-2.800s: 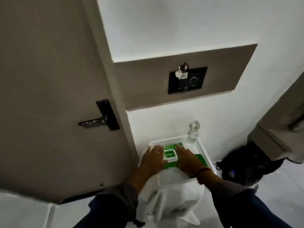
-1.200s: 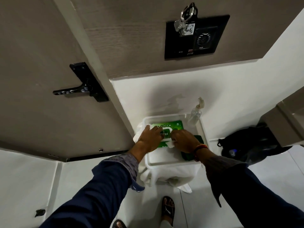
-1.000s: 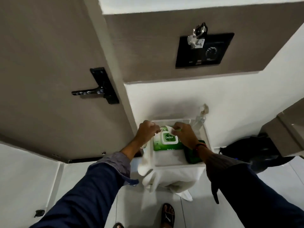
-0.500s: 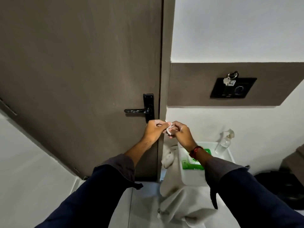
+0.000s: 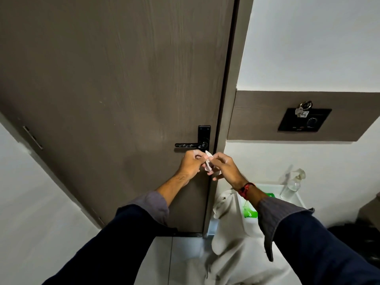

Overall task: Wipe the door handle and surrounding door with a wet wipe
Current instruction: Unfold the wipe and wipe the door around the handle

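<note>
Two hands meet just below the black door handle [image 5: 192, 145] in the head view, pinching a small white wet wipe [image 5: 209, 166] between them. The left hand [image 5: 190, 164] is curled closed on the wipe's left edge; the right hand [image 5: 225, 168] grips its right edge with thumb and forefinger, other fingers loosely spread. The brown door [image 5: 115, 95] stands behind. A green wipe pack [image 5: 250, 212] lies in a white tray [image 5: 296, 199] at lower right, beside a clear spray bottle [image 5: 293, 184].

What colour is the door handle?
Black, clearest in the head view: the door handle against the brown door.
</note>
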`<state>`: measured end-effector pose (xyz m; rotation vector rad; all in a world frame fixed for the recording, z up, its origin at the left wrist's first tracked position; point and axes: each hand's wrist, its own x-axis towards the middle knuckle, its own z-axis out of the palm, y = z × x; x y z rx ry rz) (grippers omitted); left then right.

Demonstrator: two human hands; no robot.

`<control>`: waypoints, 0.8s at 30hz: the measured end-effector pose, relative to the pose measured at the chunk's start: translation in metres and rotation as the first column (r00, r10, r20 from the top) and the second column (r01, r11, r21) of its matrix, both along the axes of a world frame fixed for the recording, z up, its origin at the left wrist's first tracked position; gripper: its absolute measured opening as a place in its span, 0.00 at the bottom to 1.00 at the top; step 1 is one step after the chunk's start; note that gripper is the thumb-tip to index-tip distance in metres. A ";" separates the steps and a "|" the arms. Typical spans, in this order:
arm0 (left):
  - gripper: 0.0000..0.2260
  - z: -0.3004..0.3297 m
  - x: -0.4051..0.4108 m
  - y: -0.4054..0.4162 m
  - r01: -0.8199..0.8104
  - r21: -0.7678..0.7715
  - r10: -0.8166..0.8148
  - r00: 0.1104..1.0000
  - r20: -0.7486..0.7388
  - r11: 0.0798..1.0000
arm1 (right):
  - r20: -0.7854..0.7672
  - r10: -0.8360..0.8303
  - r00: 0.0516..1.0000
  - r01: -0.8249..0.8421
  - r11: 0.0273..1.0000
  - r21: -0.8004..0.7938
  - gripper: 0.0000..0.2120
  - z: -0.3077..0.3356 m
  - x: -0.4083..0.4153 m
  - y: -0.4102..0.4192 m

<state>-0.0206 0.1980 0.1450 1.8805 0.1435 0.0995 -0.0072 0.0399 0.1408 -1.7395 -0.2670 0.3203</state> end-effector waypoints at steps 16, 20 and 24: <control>0.10 0.013 0.019 0.051 0.085 -0.137 -0.100 0.989 -0.111 0.987 | -0.340 -0.101 0.935 0.208 0.933 0.295 0.14 0.012 0.032 0.010; 0.20 0.014 0.020 0.048 0.100 -0.092 -0.102 0.995 -0.011 0.991 | -0.388 -0.093 0.917 0.227 0.921 0.316 0.14 0.008 0.038 0.014; 0.14 0.015 0.025 0.041 0.037 0.323 -0.123 0.960 0.251 0.946 | -0.327 -0.115 0.938 0.210 0.940 0.270 0.12 0.006 0.043 0.011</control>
